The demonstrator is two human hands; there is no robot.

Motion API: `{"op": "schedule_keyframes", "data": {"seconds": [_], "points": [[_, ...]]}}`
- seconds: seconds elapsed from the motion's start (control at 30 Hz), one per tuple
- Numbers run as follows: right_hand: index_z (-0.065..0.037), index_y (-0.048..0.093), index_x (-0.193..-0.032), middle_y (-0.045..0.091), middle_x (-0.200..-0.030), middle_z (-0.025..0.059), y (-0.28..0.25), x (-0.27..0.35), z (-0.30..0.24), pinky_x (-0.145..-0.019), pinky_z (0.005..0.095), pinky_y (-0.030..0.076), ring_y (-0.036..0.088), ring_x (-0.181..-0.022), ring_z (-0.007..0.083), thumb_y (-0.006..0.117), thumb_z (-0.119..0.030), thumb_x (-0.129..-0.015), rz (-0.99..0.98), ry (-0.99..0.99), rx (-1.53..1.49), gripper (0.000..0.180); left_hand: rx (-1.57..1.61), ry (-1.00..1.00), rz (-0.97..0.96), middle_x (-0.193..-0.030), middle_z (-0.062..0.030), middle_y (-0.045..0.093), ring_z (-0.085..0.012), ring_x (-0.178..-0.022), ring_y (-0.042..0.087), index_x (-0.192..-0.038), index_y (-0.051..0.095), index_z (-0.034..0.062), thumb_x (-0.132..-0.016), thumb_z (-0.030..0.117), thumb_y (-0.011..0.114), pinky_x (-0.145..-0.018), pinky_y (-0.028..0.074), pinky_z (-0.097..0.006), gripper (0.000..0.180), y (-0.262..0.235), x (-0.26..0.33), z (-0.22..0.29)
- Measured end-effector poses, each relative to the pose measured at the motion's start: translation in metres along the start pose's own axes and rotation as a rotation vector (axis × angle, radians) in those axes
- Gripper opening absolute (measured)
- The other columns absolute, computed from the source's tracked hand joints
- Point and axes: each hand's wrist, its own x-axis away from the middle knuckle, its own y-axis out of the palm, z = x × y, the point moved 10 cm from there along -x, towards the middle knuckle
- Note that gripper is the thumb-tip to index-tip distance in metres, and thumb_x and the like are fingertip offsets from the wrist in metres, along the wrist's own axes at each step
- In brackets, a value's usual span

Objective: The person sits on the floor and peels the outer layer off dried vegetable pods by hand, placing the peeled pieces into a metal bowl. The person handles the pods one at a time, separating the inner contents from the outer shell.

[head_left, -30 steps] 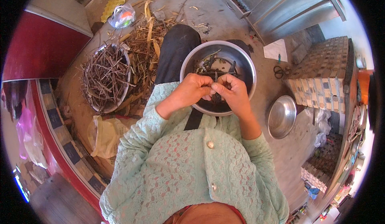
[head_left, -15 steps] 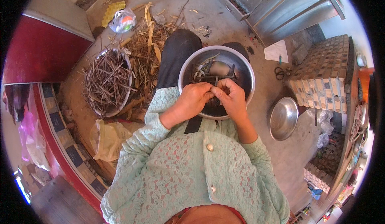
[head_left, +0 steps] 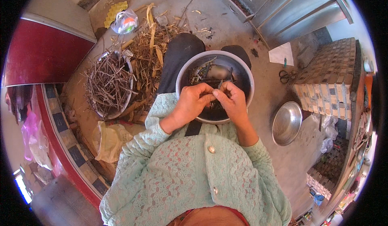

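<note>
A metal bowl [head_left: 251,80] with a pale rim rests on my lap between my knees. Inside it lie dark, slender pod-like pieces [head_left: 231,74], and small green-yellow bits [head_left: 197,74] are gathered at its far left. Over the bowl's near half, my left hand [head_left: 186,105] and my right hand [head_left: 233,104] meet, thumbs and forefingers pinched close together. A small dark, thin piece seems to be between the fingertips, mostly hidden, and its kind cannot be made out. Both hands are closed.
At left stands a basin of broken twigs [head_left: 108,82] beside loose sticks and dry husks [head_left: 151,44]. An empty metal basin [head_left: 287,123] sits on the floor at right, near scissors [head_left: 286,77], white paper [head_left: 282,54] and a brick-patterned block [head_left: 327,78]. A plastic bag [head_left: 125,21] lies far left.
My hands stay pinched together over the bowl, with the fingers slightly shifted. The bowl sits a little further left in view, while the surroundings have shifted slightly right.
</note>
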Motion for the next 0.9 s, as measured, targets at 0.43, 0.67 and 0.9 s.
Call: {"op": "schedule_keyframes", "data": {"seconds": [0.43, 0.67, 0.9], "points": [[-0.001, 0.054, -0.08, 0.052, -0.069, -0.0018, -0.001, -0.002, 0.0091, -0.055, 0.0218, 0.04, 0.046, -0.062, 0.0044, 0.065, -0.014, -0.085, -0.003, 0.053, -0.098, 0.018, 0.089, -0.001, -0.016, -0.074, -0.0027, 0.061, -0.007, -0.064, 0.057, -0.086, 0.058, -0.0015, -0.089, 0.011, 0.061, -0.057, 0.047, -0.022, 0.013, 0.0025, -0.0035, -0.0029], [-0.002, 0.058, -0.084, 0.058, -0.073, -0.0011, 0.0034, -0.0023, 0.0056, -0.052, 0.019, 0.042, 0.05, -0.06, 0.0029, 0.064, -0.014, -0.087, 0.01, 0.074, -0.238, 0.014, 0.136, 0.018, -0.026, -0.075, -0.0034, 0.061, -0.0074, -0.063, 0.057, -0.086, 0.058, -0.0029, -0.089, 0.011, 0.06, -0.056, 0.047, -0.023, 0.014, 0.0021, -0.0062, -0.0051], [-0.001, 0.058, -0.084, 0.061, -0.071, 0.0007, 0.001, 0.001, 0.0078, -0.049, 0.0192, 0.043, 0.052, -0.055, 0.0038, 0.064, -0.011, -0.086, 0.032, 0.083, -0.171, 0.011, 0.033, 0.062, 0.028, -0.068, -0.005, 0.061, -0.0085, -0.061, 0.058, -0.084, 0.057, -0.0018, -0.088, 0.008, 0.06, -0.054, 0.046, -0.024, 0.011, -0.0014, -0.0017, 0.0034]]}}
